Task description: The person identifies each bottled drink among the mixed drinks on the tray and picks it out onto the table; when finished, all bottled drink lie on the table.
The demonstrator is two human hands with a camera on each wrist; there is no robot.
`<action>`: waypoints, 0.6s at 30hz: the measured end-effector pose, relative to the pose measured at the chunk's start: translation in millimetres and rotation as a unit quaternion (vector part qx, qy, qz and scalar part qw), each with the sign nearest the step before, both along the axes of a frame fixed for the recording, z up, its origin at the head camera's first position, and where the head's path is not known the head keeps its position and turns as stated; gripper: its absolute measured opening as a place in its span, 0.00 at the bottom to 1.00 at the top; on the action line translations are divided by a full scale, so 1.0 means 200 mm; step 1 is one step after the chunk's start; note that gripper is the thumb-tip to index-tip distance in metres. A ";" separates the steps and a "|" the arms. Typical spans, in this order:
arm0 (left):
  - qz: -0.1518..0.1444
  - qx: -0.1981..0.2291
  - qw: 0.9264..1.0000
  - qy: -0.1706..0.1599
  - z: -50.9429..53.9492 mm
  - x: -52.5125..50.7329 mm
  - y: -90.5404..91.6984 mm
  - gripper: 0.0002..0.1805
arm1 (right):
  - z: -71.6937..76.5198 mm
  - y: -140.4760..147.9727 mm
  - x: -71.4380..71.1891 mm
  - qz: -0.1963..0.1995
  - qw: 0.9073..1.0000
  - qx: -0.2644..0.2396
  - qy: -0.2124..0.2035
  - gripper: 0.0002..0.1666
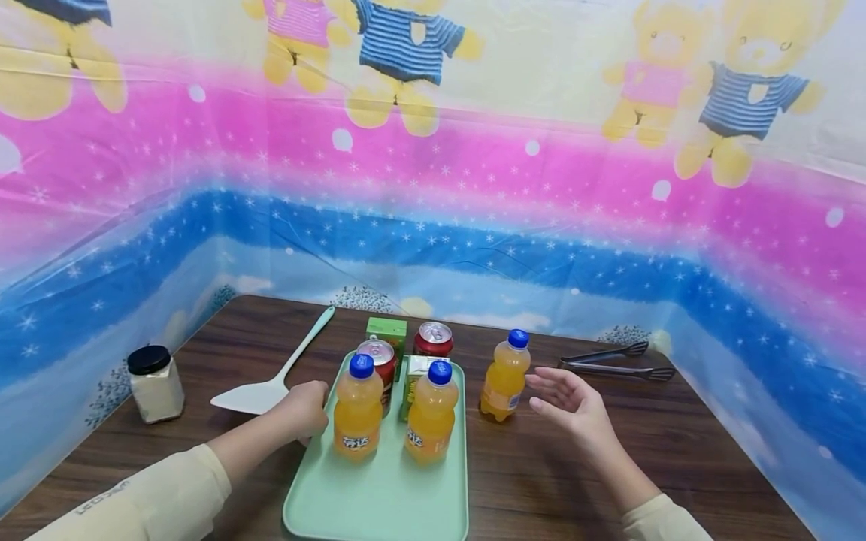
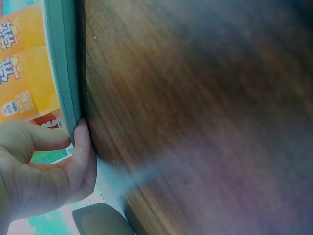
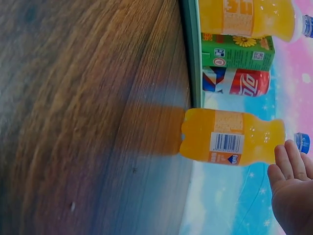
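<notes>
My left hand (image 1: 304, 412) grips the left rim of a light green tray (image 1: 379, 500); in the left wrist view, thumb and fingers pinch the tray's edge (image 2: 63, 58). On the tray stand two orange soda bottles, a left one (image 1: 357, 421) and a right one (image 1: 431, 424), both with blue caps. Behind them are a red soda can (image 1: 387, 364) and a green drink carton (image 1: 411, 391). My right hand (image 1: 575, 406), fingers extended, is just right of a third orange soda bottle (image 1: 504, 379), which stands upright on the table beside the tray. Whether the fingertips touch it I cannot tell.
Another green carton (image 1: 388, 329) and another red can (image 1: 433, 342) stand toward the tray's far end. A white spatula (image 1: 260, 397) and a black-lidded jar (image 1: 157, 387) are at left. Metal tongs (image 1: 616, 364) lie at right on the brown table (image 1: 541, 488). Printed curtains surround it.
</notes>
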State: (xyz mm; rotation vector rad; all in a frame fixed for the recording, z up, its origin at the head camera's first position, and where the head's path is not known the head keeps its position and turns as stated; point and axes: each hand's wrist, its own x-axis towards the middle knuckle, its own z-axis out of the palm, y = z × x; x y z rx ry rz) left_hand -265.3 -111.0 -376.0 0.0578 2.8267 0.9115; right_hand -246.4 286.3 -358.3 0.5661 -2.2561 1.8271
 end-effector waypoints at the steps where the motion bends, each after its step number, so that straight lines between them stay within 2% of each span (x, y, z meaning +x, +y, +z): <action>1: 0.002 0.001 1.000 -0.002 0.00 0.00 0.00 0.11 | 0.00 0.00 0.00 0.002 1.000 -0.001 0.000 0.30; 9: 0.009 0.002 1.000 -0.011 -0.01 -0.02 0.00 0.11 | 0.02 -0.03 0.03 0.013 1.000 0.012 0.006 0.29; 18: -0.003 -0.001 1.000 0.007 0.00 0.00 0.00 0.11 | 0.03 -0.06 0.05 0.014 1.000 0.019 0.010 0.30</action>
